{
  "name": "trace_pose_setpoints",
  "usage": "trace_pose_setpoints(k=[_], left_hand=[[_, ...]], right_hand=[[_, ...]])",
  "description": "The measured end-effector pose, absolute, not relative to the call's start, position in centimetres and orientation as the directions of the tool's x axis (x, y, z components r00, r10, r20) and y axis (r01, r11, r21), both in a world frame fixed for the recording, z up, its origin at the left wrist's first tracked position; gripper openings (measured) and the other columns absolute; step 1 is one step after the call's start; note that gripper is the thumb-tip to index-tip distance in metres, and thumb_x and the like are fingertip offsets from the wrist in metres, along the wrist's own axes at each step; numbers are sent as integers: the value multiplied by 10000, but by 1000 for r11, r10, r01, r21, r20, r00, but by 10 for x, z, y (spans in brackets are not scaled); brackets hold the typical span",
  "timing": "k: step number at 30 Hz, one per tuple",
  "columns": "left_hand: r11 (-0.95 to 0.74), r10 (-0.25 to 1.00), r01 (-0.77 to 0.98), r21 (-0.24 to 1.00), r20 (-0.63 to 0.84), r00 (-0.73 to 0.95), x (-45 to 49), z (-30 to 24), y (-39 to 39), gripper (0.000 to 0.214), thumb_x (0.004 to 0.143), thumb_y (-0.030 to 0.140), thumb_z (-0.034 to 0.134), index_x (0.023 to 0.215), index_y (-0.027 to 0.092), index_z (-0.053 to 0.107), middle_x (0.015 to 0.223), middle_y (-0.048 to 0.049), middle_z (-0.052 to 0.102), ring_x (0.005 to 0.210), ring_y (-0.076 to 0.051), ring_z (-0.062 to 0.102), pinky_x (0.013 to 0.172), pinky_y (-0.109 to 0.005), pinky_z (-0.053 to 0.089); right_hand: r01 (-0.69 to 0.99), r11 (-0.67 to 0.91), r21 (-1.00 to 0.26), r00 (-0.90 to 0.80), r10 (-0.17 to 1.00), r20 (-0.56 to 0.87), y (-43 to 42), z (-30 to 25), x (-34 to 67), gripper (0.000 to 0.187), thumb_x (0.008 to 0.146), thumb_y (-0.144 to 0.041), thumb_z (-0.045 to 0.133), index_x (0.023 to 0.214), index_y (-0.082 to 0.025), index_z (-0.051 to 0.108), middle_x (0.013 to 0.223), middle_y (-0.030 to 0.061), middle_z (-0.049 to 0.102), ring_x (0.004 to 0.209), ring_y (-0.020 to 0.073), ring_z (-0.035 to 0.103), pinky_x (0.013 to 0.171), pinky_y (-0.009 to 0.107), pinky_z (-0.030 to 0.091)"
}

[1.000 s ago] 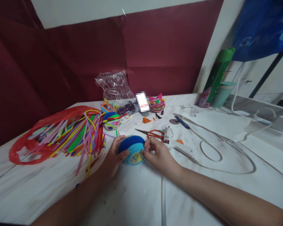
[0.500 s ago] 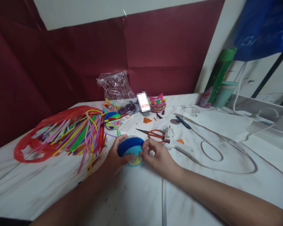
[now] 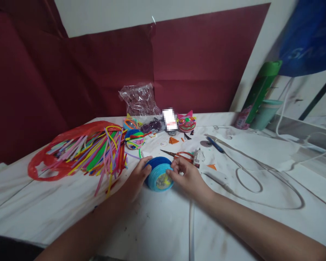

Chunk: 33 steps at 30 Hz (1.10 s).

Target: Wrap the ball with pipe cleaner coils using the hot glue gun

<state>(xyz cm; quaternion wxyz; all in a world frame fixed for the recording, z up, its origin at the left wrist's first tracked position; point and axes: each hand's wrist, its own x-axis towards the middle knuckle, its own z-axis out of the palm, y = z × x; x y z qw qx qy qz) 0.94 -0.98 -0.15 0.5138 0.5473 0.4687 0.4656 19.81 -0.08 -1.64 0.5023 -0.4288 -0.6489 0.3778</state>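
I am seeing the red bag of coloured strips (image 3: 78, 152) lying at far left on the white table (image 3: 157, 224). My left hand (image 3: 137, 179) is cupping the blue wound ball (image 3: 159, 173) at table centre, fingers curled against its left side. My right hand (image 3: 188, 177) is pinching its right edge, with the orange scissors (image 3: 180, 155) lying just behind.

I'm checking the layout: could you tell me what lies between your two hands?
In the head view, the blue wound ball sits between the left hand and right hand, both touching it.
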Motion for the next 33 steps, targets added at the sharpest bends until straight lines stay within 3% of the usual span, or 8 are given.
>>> trace_pose_setpoints(k=[3,8,16,20,25,33], left_hand=[[-17,988,-9,1000,18,151,7,-2,-7,645,731,567,626,1237,189,500,1246,-124,559,1109,-307,549,881,-385,440],[-107,972,65,992,90,218,0,-16,4,842,537,425,826,1253,189,453,1200,-123,555,1067,-304,552,849,-378,453],[-173,963,111,979,145,226,-4,-24,6,788,573,396,835,1251,218,474,1252,-125,546,1145,-318,535,911,-408,444],[-150,967,88,985,127,222,-4,-19,5,710,654,502,746,1240,188,497,1228,-141,566,1142,-341,537,923,-448,439],[-137,944,74,988,108,311,-8,-21,8,956,534,470,834,1346,181,421,1312,-168,525,1189,-375,515,939,-456,442],[-176,933,43,983,153,326,-10,-33,14,914,554,423,847,1336,201,431,1348,-164,512,1202,-359,517,940,-432,449]], right_hand=[[131,287,-949,-115,955,273,5,-19,199,239,690,-385,664,731,-222,494,569,-69,467,527,115,436,520,251,362],[78,271,-959,-130,957,260,7,-23,197,270,688,-391,690,733,-218,488,553,-77,452,509,107,405,506,249,342],[14,224,-974,-139,966,220,4,-19,197,299,652,-401,727,709,-216,500,537,-84,419,509,103,367,491,235,313],[-13,185,-983,-154,971,185,5,-20,197,324,645,-419,737,721,-211,500,537,-87,422,509,97,352,497,236,299],[-19,175,-984,-146,974,176,4,-19,196,352,633,-449,744,708,-215,492,531,-92,400,500,96,347,489,236,293],[9,200,-980,-136,971,197,6,-18,199,315,656,-422,726,708,-210,500,559,-78,437,516,97,380,493,232,314]])
